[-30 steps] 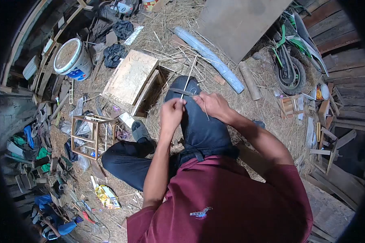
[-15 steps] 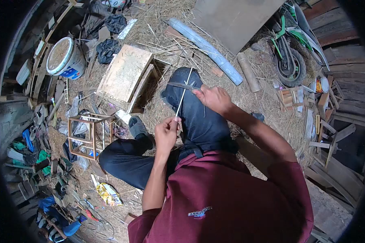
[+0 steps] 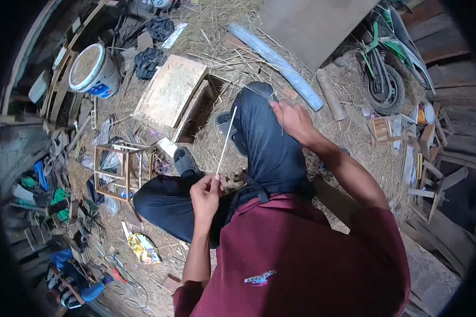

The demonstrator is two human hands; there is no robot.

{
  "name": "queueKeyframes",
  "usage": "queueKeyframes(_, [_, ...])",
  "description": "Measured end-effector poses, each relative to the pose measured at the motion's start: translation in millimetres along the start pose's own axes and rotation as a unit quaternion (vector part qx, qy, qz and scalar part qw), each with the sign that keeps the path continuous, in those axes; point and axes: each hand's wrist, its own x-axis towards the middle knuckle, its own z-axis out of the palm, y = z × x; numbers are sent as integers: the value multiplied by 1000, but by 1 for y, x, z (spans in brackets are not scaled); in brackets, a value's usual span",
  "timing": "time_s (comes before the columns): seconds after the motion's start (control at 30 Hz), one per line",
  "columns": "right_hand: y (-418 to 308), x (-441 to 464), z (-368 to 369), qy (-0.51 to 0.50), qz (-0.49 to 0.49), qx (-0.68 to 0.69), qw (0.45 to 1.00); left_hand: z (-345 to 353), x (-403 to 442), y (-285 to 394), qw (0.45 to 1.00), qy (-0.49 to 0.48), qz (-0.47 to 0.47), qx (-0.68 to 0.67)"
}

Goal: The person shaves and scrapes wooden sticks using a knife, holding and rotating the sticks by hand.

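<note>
Out slanted the thin stick (image 3: 226, 140) beside the raised knee (image 3: 259, 119), its near end pinched by the left hand (image 3: 205, 195)! Well apart, the right hand (image 3: 296, 122) clasped the knife (image 3: 259, 93) over that knee; steady support and shallow strokes looked wisest.

straw-strewn floor (image 3: 354, 138), brightly lit mid-room; plank wall (image 3: 460, 100) at right, dimmer grey wall (image 3: 24, 142) at left.

A slim, pale stick (image 3: 227, 139) slants, its tip apart from the knife (image 3: 258, 93).

Maroon shirt (image 3: 322, 253), small logo (image 3: 259, 278), dark trousers (image 3: 274, 142)
</note>
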Motion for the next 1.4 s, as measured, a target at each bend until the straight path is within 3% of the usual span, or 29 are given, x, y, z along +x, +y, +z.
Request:
queueKeyframes(0.07, [-4, -4, 5, -16, -25, 9, 1000, 20, 18, 26, 1000, 16, 12, 8])
queueKeyframes(0.13, [-12, -11, 6, -51, -33, -2, 998, 42, 51, 21, 994, -3, 87, 60])
queueKeyframes(0.2, [-26, -14, -1, -54, -71, -25, 996, 68, 79, 32, 990, 5, 138, 28])
queueKeyframes(0.27, [-30, -11, 1, -66, -116, -30, 991, 83, 100, 65, 982, 21, 141, 123])
queueKeyframes(0.4, [-31, 1, -1, -80, -94, -44, 991, 78, 102, 50, 972, 36, 161, 166])
queueKeyframes(0.73, [-23, 5, -10, -86, 7, -35, 996, 37, 21, 25, 993, 29, 69, 97])
queueKeyframes(0.87, [-3, 6, -3, -19, 15, 8, 1000, 7, -2, 10, 991, 57, 84, 86])
queueKeyframes(0.93, [-3, 4, 0, -8, 18, 2, 1000, -4, 1, 13, 991, 61, 35, 110])
queueKeyframes(0.97, [-4, 1, 1, -32, 19, 6, 999, -3, 6, 17, 981, 57, 51, 176])
queueKeyframes(1.03, [-18, -3, -14, -72, 24, 9, 997, 16, 28, 23, 982, 65, 92, 150])
queueKeyframes(1.23, [-25, -4, 0, -46, -93, 5, 995, 76, 104, 51, 944, 65, 240, 218])
queueKeyframes(1.4, [-22, 6, 5, -65, -74, -23, 995, 67, 93, 49, 956, 43, 205, 206])
